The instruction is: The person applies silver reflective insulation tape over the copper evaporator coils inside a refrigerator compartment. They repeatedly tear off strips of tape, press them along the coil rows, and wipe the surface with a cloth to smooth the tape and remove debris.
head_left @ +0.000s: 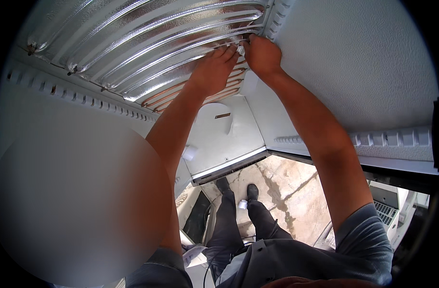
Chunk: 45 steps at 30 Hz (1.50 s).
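Silver foil tape (171, 31) lies in long strips over the tubing on the cabinet's back wall. At the lower rows, bare copper tubes (164, 96) show without foil. My left hand (215, 71) lies against the lowest foil strips, fingers extended and close together. Beside it, my right hand (263, 56) is closed, thumb and fingers pinched at the right end of the foil. A small bright piece of foil (240, 49) shows between the two hands. The fingertips partly hide it.
White walls with slotted shelf rails (80, 96) enclose both sides. A raised step (212, 120) forms the cabinet bottom. A white roll (189, 153) is at its left edge, another roll (243, 204) on the concrete floor (286, 192) between my shoes. A dark door frame (234, 165) borders the opening.
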### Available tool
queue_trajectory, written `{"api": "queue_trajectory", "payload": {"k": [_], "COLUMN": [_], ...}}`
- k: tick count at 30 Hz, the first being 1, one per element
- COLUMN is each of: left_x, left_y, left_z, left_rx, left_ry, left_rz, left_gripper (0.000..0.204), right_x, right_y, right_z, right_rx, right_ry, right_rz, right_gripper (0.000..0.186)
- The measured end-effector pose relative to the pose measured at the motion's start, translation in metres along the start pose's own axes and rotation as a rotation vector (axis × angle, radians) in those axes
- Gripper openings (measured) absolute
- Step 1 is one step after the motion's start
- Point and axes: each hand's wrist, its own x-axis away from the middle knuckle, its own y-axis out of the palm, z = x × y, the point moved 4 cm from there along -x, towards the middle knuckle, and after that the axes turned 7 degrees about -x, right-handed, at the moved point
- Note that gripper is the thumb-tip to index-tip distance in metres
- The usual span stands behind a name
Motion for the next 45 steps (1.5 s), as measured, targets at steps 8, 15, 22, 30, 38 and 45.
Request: {"api": "queue_trajectory", "payload": {"k": [8,15,22,30,38,45], "left_x": [-0.012,-0.015,-0.031,-0.037,-0.057,-0.062], "left_y": [0.005,0.006,0.022,0.018,0.026,0.024], "left_z": [-0.002,-0.001,0.008,0.012,0.019,0.03], "left_rx": [-0.015,-0.049,-0.152,-0.162,-0.452,-0.42], "left_ry": [0.064,0.085,0.148,0.177,0.285,0.278], "left_rz": [-0.065,-0.068,-0.035,-0.071,-0.163,-0.145], "left_gripper": [0.061,0.061,0.056,0.064,0.057,0.054], "right_x": [0.021,0.102,0.296,0.406,0.414,0.431], "right_y": [-0.015,-0.047,-0.031,-0.055,-0.053,-0.055], "right_z": [0.003,0.004,0.045,0.095,0.093,0.097], "right_rx": [-0.081,-0.27,-0.316,-0.26,-0.337,-0.346], "right_ry": [0.084,0.317,0.486,0.812,0.862,0.819], "right_rz": [0.007,0.029,-0.346,-0.48,-0.451,-0.432], "right_gripper": [0.032,0.029,0.029,0.032,0.031,0.028]}}
